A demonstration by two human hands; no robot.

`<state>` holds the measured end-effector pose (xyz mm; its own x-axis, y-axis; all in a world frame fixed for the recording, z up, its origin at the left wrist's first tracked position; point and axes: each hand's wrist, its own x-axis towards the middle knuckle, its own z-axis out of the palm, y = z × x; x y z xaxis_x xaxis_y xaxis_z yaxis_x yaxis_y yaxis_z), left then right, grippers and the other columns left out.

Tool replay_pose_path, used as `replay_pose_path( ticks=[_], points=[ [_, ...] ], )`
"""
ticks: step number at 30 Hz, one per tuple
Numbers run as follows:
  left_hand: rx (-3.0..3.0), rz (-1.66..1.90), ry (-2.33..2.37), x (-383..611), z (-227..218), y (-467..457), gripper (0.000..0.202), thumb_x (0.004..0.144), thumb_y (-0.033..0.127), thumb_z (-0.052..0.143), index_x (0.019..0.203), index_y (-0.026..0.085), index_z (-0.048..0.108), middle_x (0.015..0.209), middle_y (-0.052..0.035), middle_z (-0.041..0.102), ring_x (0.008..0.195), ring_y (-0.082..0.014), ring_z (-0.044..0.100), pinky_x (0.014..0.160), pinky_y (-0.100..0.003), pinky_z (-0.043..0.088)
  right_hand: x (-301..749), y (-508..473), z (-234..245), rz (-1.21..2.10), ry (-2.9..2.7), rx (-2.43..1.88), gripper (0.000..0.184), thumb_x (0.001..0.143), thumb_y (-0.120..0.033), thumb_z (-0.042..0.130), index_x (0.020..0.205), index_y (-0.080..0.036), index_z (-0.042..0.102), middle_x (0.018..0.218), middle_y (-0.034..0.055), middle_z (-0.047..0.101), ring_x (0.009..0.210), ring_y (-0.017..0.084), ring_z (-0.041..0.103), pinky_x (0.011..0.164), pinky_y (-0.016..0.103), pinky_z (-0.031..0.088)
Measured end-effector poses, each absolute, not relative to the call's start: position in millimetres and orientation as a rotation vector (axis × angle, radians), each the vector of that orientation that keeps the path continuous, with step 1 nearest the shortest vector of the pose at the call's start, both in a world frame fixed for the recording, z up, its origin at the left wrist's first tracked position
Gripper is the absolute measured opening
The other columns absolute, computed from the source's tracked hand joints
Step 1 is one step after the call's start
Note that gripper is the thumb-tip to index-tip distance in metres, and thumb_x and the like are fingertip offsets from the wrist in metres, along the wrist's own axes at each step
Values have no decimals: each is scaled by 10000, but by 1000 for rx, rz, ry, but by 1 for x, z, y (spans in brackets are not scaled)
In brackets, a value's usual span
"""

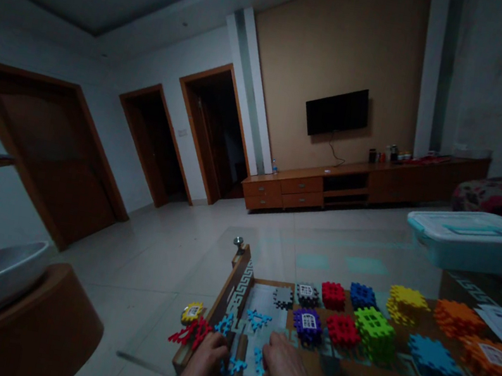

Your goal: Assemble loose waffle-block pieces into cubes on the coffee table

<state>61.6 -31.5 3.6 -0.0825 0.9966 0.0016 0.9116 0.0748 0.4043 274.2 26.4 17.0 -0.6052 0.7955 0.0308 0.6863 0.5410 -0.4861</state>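
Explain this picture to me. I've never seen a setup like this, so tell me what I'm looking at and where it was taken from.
No machine is involved here. A camera worn on a person's head took this picture, looking forward and down, so the two bare hands at the bottom are that person's own: the left hand and the right hand. They are over a glass-topped table with a wooden edge. Colourful interlocking plastic pieces are spread across it, such as a green piece and a red piece. Light-blue pieces lie by the fingers of both hands, but I cannot tell whether either hand is gripping one. A plastic box with a teal lid sits at the table's far side.
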Motion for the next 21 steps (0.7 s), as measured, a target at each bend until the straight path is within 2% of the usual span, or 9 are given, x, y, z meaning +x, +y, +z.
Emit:
replay_pose_path(
  ticks=[6,9,13,17,21],
  points=[
    [1932,582,1948,74,-2,-37,308,651,80,445,870,212,617,988,-37,597,932,-180,534,851,-278,429,269,31,7,689,-2432,-1017,214,708,-68,622,877,-199,632,1028,33,617,990,195,539,779,257,382],
    [1897,685,1909,80,-8,-34,308,688,117,465,956,210,586,998,-55,612,926,-194,541,889,-307,433,264,28,8,692,-2504,-968,224,709,-60,640,889,-192,630,1047,32,608,1005,200,528,792,263,384],
    [1886,772,1835,78,-9,-31,368,677,134,496,1031,225,538,998,-58,619,912,-206,560,867,-322,465,258,26,7,611,-2557,-912,269,740,-18,581,935,-196,636,1068,27,605,1010,202,520,793,265,384],
    [1943,800,1937,64,-4,-31,266,713,131,447,942,214,556,924,-67,614,865,-218,575,818,-347,491,253,27,3,520,-2584,-886,247,840,-34,480,938,-185,649,1067,47,616,1016,205,523,810,274,384],
    [2011,753,2133,46,-2,-29,352,695,91,442,998,188,592,1054,-105,609,1015,-238,569,936,-384,467,250,27,4,484,-2594,-891,274,874,-35,431,945,-175,655,1054,60,627,1013,207,534,825,282,392]
  ],
)
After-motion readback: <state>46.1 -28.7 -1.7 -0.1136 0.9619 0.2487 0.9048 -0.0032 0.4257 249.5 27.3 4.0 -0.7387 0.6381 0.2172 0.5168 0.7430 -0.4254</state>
